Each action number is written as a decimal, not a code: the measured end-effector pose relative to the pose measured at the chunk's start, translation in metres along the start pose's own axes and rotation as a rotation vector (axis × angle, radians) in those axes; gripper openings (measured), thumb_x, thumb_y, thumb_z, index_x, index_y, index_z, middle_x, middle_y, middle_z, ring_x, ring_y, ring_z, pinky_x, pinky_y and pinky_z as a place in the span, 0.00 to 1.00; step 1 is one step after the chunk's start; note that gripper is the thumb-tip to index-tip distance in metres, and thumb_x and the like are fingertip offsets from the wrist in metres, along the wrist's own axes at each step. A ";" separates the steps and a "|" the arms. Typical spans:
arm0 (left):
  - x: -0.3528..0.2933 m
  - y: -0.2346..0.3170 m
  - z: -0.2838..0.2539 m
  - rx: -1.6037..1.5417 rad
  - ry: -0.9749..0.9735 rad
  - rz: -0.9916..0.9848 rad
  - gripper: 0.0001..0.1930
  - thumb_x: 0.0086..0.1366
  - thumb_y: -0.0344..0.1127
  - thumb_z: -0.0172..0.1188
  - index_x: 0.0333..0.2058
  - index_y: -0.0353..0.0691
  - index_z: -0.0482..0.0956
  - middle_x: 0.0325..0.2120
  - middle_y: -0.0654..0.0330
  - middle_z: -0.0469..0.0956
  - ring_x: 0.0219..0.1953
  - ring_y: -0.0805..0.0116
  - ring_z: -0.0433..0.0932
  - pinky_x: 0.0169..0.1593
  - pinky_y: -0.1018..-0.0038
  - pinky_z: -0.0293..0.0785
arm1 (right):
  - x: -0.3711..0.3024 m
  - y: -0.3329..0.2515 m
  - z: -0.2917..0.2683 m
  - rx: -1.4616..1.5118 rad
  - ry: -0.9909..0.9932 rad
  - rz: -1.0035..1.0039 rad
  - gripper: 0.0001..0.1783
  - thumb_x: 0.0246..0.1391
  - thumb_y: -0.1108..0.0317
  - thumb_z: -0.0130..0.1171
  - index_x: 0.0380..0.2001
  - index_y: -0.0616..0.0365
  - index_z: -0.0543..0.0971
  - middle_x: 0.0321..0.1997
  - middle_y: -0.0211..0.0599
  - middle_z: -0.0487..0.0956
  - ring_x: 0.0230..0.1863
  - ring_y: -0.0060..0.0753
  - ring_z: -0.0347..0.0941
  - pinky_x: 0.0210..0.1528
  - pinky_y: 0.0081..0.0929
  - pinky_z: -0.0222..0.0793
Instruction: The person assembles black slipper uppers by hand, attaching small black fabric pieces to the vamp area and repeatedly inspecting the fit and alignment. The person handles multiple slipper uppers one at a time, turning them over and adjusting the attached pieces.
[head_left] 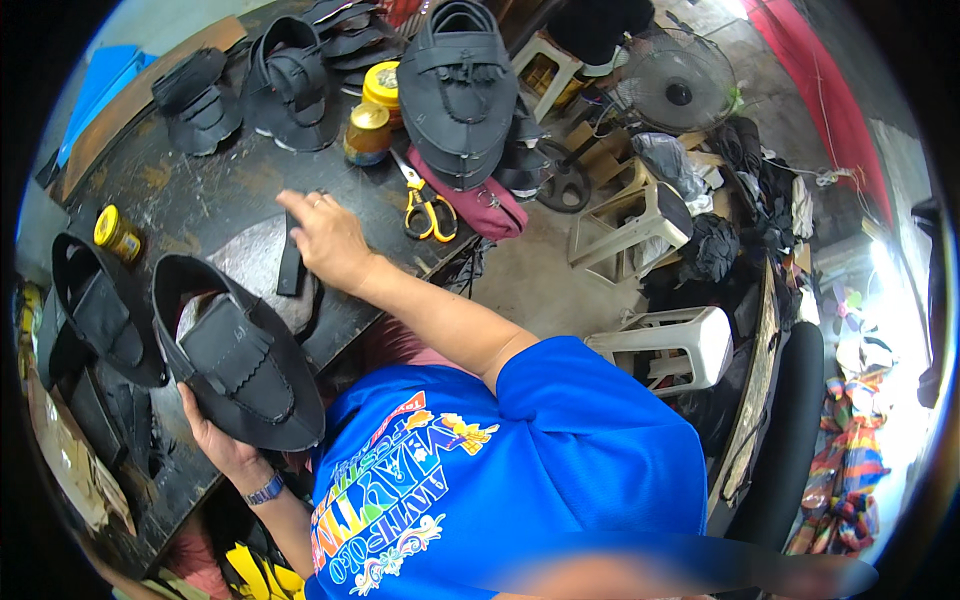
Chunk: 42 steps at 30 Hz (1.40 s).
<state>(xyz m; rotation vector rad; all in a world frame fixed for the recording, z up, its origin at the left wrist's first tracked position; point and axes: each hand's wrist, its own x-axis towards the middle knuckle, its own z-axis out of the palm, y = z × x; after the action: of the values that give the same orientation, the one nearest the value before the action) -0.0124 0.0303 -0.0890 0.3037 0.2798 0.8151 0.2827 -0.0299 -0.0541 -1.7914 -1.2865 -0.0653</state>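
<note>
My left hand grips a black leather shoe upper from its near side; the upper has a tasselled, stitched vamp, and its toe points toward me. My right hand is above the pale stone slab on the bench. Beneath its fingers is a narrow, flat black bar, which the hand appears to grip; the thumb is hidden. Left of the held upper stands another black shoe upper. A small yellow-lidded jar is beyond it.
On the dark workbench, yellow-handled scissors lie beside a maroon pouch. A glass jar and several black shoe uppers stand at the far side. White plastic stools and a fan are on the right.
</note>
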 end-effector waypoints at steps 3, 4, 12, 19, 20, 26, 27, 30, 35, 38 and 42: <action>0.002 -0.001 0.003 0.001 -0.031 0.001 0.20 0.74 0.45 0.50 0.55 0.38 0.75 0.55 0.55 0.77 0.57 0.60 0.75 0.63 0.59 0.67 | -0.004 -0.001 -0.008 -0.285 0.048 -0.122 0.26 0.47 0.74 0.60 0.53 0.50 0.76 0.52 0.41 0.75 0.58 0.47 0.67 0.57 0.47 0.63; 0.003 -0.001 0.004 0.003 -0.039 -0.004 0.20 0.74 0.45 0.50 0.56 0.38 0.75 0.55 0.55 0.77 0.57 0.60 0.75 0.63 0.59 0.67 | -0.005 -0.001 -0.009 -0.318 0.121 -0.232 0.25 0.47 0.73 0.59 0.52 0.50 0.77 0.52 0.39 0.75 0.59 0.46 0.66 0.58 0.48 0.62; 0.005 -0.001 0.012 0.028 0.047 -0.039 0.22 0.72 0.47 0.54 0.56 0.39 0.75 0.56 0.56 0.76 0.57 0.59 0.74 0.64 0.56 0.66 | -0.009 0.006 -0.007 -0.213 -0.491 -0.576 0.13 0.50 0.68 0.56 0.41 0.49 0.79 0.38 0.36 0.75 0.49 0.41 0.74 0.63 0.59 0.60; -0.001 -0.017 0.040 -0.046 -0.118 0.008 0.20 0.74 0.40 0.50 0.59 0.37 0.72 0.57 0.54 0.75 0.59 0.57 0.74 0.63 0.57 0.69 | 0.029 -0.020 -0.042 -0.004 -0.328 -0.447 0.07 0.41 0.77 0.59 0.28 0.61 0.79 0.34 0.48 0.79 0.38 0.53 0.77 0.43 0.43 0.73; 0.000 -0.021 0.047 0.099 0.223 0.108 0.20 0.73 0.40 0.52 0.57 0.37 0.73 0.54 0.54 0.77 0.56 0.58 0.77 0.61 0.59 0.70 | 0.031 -0.031 -0.055 0.147 -0.221 -0.426 0.08 0.47 0.79 0.59 0.34 0.64 0.79 0.32 0.44 0.79 0.33 0.45 0.77 0.41 0.37 0.73; -0.011 -0.035 0.091 0.278 0.070 0.081 0.17 0.72 0.42 0.54 0.48 0.33 0.77 0.42 0.54 0.82 0.40 0.68 0.83 0.45 0.73 0.81 | -0.003 -0.096 -0.085 0.695 -0.521 -0.089 0.07 0.54 0.80 0.63 0.38 0.65 0.80 0.33 0.27 0.78 0.37 0.16 0.74 0.41 0.15 0.68; -0.012 -0.036 0.096 0.249 0.032 0.074 0.16 0.72 0.41 0.53 0.48 0.33 0.77 0.42 0.53 0.82 0.41 0.68 0.83 0.45 0.73 0.81 | -0.011 -0.102 -0.082 0.759 -0.589 0.018 0.08 0.54 0.80 0.64 0.39 0.66 0.81 0.35 0.28 0.79 0.38 0.17 0.75 0.43 0.15 0.70; -0.017 -0.042 0.104 0.299 0.083 0.064 0.17 0.73 0.41 0.52 0.49 0.33 0.75 0.43 0.53 0.82 0.40 0.69 0.83 0.44 0.74 0.81 | -0.022 -0.108 -0.072 0.761 -0.610 0.143 0.12 0.53 0.80 0.64 0.42 0.65 0.81 0.40 0.30 0.80 0.40 0.18 0.76 0.46 0.16 0.71; -0.024 -0.049 0.106 0.404 0.070 0.139 0.17 0.73 0.41 0.52 0.51 0.33 0.74 0.42 0.57 0.81 0.41 0.73 0.81 0.45 0.77 0.79 | -0.014 -0.113 -0.081 0.794 -0.447 0.097 0.22 0.52 0.83 0.63 0.53 0.63 0.77 0.40 0.30 0.76 0.41 0.16 0.71 0.46 0.14 0.68; -0.028 -0.053 0.108 0.468 0.048 0.150 0.17 0.73 0.41 0.53 0.52 0.34 0.74 0.42 0.60 0.80 0.42 0.76 0.80 0.45 0.78 0.78 | -0.009 -0.119 -0.089 0.817 -0.344 0.037 0.21 0.53 0.84 0.61 0.52 0.63 0.77 0.39 0.30 0.77 0.40 0.17 0.72 0.45 0.14 0.67; -0.032 -0.055 0.107 0.476 0.027 0.142 0.16 0.73 0.40 0.53 0.51 0.34 0.75 0.41 0.61 0.81 0.40 0.78 0.80 0.43 0.81 0.78 | -0.020 -0.125 -0.083 0.609 -0.533 -0.123 0.21 0.52 0.83 0.61 0.51 0.61 0.77 0.38 0.30 0.78 0.40 0.18 0.74 0.45 0.16 0.69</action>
<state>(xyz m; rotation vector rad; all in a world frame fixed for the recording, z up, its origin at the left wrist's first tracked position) 0.0414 -0.0458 -0.0069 0.7655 0.4821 0.8875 0.2125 -0.0946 0.0630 -1.2311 -1.5667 0.7053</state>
